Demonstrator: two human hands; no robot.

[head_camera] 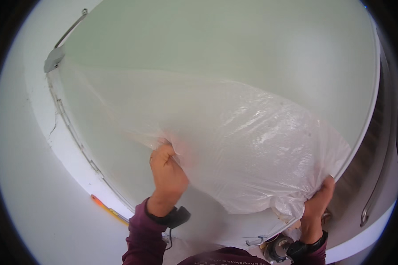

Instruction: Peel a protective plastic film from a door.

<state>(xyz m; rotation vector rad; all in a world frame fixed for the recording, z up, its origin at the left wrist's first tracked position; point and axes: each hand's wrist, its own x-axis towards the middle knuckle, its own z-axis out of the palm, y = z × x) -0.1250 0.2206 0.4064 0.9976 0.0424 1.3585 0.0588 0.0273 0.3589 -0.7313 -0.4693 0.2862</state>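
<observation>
A sheet of clear, wrinkled plastic film stretches across a pale green door. My left hand is closed on the film's lower left edge, with fingers partly hidden behind the plastic. The film draws into taut folds from that grip up toward the door closer. On the right, my right hand grips the door's edge together with a bunched part of the film. Some of its fingers are out of sight behind the edge. Each wrist wears a black band.
Hinges run down the left side of the door, beside a cracked white frame. A lever handle sticks out near the bottom. An orange and yellow tool shows at lower left. A metal handle curves at far right.
</observation>
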